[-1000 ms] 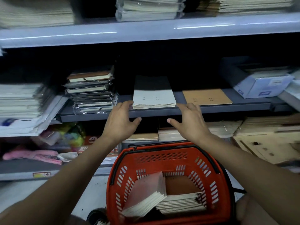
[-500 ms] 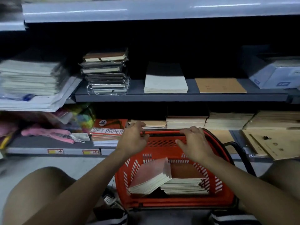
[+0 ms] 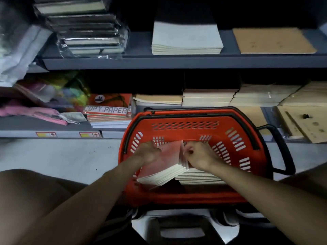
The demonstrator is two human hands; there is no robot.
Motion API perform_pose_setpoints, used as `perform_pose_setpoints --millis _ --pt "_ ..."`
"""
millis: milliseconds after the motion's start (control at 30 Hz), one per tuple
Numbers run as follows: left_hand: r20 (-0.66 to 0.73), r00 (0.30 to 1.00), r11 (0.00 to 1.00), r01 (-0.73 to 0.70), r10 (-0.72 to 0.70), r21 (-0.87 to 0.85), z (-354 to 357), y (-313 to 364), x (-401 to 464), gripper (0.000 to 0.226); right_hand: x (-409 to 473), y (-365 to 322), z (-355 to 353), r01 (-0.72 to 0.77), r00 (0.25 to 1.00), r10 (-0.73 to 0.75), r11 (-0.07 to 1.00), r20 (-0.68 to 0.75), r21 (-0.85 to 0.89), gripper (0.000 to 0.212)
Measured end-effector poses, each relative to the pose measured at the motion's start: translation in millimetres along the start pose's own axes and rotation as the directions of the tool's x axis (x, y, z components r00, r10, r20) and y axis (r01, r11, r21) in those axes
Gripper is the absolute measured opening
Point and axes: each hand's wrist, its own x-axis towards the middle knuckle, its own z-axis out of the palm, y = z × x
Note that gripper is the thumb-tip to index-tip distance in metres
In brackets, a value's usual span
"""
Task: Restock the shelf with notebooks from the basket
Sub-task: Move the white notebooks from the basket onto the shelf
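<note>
A red plastic basket (image 3: 247,174) stands on the floor before the shelves. Inside it a tilted stack of red-covered notebooks (image 3: 164,168) leans on a flat stack of notebooks (image 3: 200,177). My left hand (image 3: 148,152) lies on the tilted stack's left upper edge, fingers curled over it. My right hand (image 3: 198,154) grips the same stack at its right upper corner. On the grey middle shelf (image 3: 141,61) lie a pale notebook pile (image 3: 185,39) and a brown notebook (image 3: 272,40).
Wrapped dark notebooks (image 3: 88,29) are stacked at the left of the middle shelf. The lower shelf holds copy paper packs (image 3: 108,110), beige notebook piles (image 3: 208,97), brown envelopes (image 3: 304,121) and pink cloth items (image 3: 35,112). My knees flank the basket.
Both hands came down from the middle shelf's edge, passed the basket rim and now hold the tilted red notebook stack inside the basket. The view dropped lower.
</note>
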Motion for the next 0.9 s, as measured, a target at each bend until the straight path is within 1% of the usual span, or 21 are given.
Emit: perform_pose_setpoints --millis 100,167,267,367,433,500,633,700,767,833,900 --pt "0.030 0.995 0.995 0.090 -0.091 0.033 8.3 -10.4 5.0 0.047 12.0 0.3 11.0 -0.022 0.999 0.021 0.999 0.028 0.045 0.027" --pt "0.042 0.986 0.986 0.157 -0.159 0.055 18.1 -14.8 11.3 0.048 17.4 0.5 20.3 -0.048 0.998 0.041 0.991 0.057 0.123 0.031" --pt "0.085 0.976 0.980 0.199 -0.198 0.000 29.9 -11.5 18.1 0.051 25.2 2.4 31.5 -0.090 0.992 0.071 0.980 0.107 0.177 0.032" --pt "0.111 0.965 0.969 0.244 -0.239 -0.029 36.4 -9.0 28.9 0.053 27.8 0.7 34.6 -0.098 0.992 0.081 0.979 0.100 0.179 0.033" --pt "0.103 0.958 0.961 0.272 -0.266 -0.048 36.3 -9.8 33.5 0.054 27.9 0.9 34.6 -0.087 0.993 0.071 0.981 0.092 0.174 0.030" --pt "0.092 0.956 0.957 0.286 -0.280 -0.058 34.8 -9.0 35.0 0.051 28.2 0.5 33.9 -0.098 0.991 0.078 0.976 0.107 0.194 0.023" --pt "0.084 0.945 0.944 0.323 -0.317 -0.065 36.0 -7.9 31.6 0.050 27.5 0.6 29.9 -0.178 0.981 0.141 0.931 0.137 0.318 0.013" --pt "0.090 0.933 0.924 0.358 -0.349 -0.131 34.4 -5.6 28.5 0.050 27.3 2.1 27.4 -0.221 0.973 0.182 0.912 0.142 0.346 0.014" --pt "0.136 0.918 0.875 0.397 -0.374 -0.278 32.3 -5.3 27.3 0.046 26.6 5.2 23.2 -0.230 0.972 0.204 0.919 0.114 0.321 0.019" --pt "0.198 0.900 0.791 0.435 -0.387 -0.430 30.2 -6.6 24.8 0.039 25.6 8.4 17.9 -0.266 0.964 0.243 0.902 0.110 0.339 0.021" --pt "0.246 0.886 0.695 0.462 -0.393 -0.551 27.8 -6.9 18.7 0.034 20.9 9.5 14.2 -0.301 0.953 0.256 0.857 0.161 0.418 0.023"
